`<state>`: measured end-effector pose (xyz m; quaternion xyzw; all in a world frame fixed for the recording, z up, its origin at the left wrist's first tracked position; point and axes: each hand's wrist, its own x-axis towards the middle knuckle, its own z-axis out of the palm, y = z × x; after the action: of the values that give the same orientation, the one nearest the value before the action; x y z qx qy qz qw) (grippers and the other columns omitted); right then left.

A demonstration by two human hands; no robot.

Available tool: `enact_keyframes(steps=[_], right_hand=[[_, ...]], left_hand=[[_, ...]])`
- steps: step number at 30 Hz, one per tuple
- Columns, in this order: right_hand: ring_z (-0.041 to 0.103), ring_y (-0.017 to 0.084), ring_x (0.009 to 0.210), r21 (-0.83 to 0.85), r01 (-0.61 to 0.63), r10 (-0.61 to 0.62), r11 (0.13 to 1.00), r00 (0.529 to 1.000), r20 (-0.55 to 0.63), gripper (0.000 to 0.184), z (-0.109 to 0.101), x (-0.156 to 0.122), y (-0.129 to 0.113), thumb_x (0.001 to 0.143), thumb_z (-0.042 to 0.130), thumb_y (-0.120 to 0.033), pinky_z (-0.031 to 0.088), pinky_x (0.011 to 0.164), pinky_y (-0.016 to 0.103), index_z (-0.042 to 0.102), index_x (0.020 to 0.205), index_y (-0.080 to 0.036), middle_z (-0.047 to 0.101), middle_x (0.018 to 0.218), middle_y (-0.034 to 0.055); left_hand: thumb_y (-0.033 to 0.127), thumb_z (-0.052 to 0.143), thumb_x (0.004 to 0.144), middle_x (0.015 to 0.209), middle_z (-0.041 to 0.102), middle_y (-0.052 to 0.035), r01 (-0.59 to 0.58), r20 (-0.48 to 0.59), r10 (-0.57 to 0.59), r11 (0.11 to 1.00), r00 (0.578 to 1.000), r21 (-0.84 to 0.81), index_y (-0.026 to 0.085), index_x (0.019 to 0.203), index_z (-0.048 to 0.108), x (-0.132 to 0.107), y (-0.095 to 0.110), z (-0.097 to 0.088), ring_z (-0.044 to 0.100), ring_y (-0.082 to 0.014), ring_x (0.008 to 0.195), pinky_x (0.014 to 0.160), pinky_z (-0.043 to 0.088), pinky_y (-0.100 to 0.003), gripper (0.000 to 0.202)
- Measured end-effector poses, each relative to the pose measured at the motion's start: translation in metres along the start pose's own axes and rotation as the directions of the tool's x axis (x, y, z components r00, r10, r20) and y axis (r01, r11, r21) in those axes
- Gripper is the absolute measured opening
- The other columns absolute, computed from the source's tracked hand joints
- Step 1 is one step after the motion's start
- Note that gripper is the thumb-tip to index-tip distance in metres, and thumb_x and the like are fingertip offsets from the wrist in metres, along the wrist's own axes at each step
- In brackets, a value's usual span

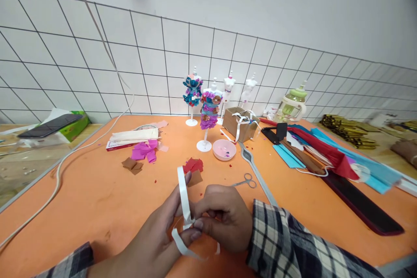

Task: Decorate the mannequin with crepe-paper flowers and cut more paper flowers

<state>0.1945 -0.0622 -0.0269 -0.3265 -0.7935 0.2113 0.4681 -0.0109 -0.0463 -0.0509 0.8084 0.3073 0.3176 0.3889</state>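
A narrow white ribbon (183,195) passes between my hands, one end standing up and the other curling down over my left thumb. My left hand (159,236) is closed on it, the fingers behind the strip and the thumb in front. My right hand (224,217) pinches the ribbon near its middle, where it looks folded or knotted; the exact shape is too small to tell. Just beyond my fingers lie red paper pieces (193,165) and a brown piece (196,178). Small scissors (246,181) rest beyond my right hand.
Mini dress forms (210,115) stand at the back near a pink bowl (224,150) and a cardboard box (239,125) with ribbons. Purple paper (143,151) lies left. A cup (291,105), folded coloured paper (335,152) and a dark strip (361,204) occupy the right; a cable (58,173) crosses the left.
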Motion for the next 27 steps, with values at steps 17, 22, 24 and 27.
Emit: enact_keyframes(steps=[17,22,24,27], right_hand=[[0.039,0.010,0.051,-0.278,-0.018,-0.027,0.960,0.987,-0.160,0.008,-0.010,-0.001,0.007,0.079,0.047,-0.016,0.028,0.051,0.024,0.043,0.077,-0.022,0.046,0.061,-0.0054],[0.038,0.013,0.055,-0.267,-0.196,0.175,0.944,0.979,-0.100,0.004,-0.006,0.002,0.006,0.078,0.043,-0.022,0.025,0.054,0.027,0.040,0.075,-0.023,0.044,0.062,-0.0030],[0.037,0.013,0.054,-0.076,-0.445,0.443,0.892,0.895,-0.044,0.008,-0.003,0.006,0.003,0.079,0.041,-0.026,0.025,0.053,0.026,0.038,0.071,-0.023,0.042,0.060,-0.0031],[0.025,0.011,0.042,0.357,-0.816,0.752,0.455,0.567,0.337,0.010,-0.002,0.013,0.002,0.080,0.034,-0.029,0.024,0.044,0.023,0.034,0.071,-0.024,0.035,0.051,-0.0069]], left_hand=[[0.024,0.042,0.099,0.151,0.053,-0.0089,-0.103,0.011,0.106,0.927,0.994,0.361,0.036,0.160,0.017,0.003,-0.003,-0.008,0.057,-0.0291,0.129,0.104,0.050,-0.040,0.066],[0.035,0.049,0.099,0.119,0.071,-0.0083,-0.064,-0.034,0.092,0.874,0.995,0.481,0.030,0.150,0.036,0.009,0.003,-0.011,0.067,-0.0262,0.096,0.081,0.052,-0.035,0.052],[0.027,0.044,0.101,0.102,0.073,-0.0052,-0.130,-0.034,0.179,0.823,0.983,0.554,0.027,0.129,0.054,0.012,0.001,-0.014,0.065,-0.0241,0.087,0.079,0.046,-0.035,0.030],[0.016,0.044,0.099,0.084,0.069,-0.0013,-0.243,0.000,0.336,0.683,0.942,0.688,0.024,0.113,0.060,0.016,-0.001,-0.022,0.062,-0.0221,0.078,0.081,0.037,-0.038,0.023]])
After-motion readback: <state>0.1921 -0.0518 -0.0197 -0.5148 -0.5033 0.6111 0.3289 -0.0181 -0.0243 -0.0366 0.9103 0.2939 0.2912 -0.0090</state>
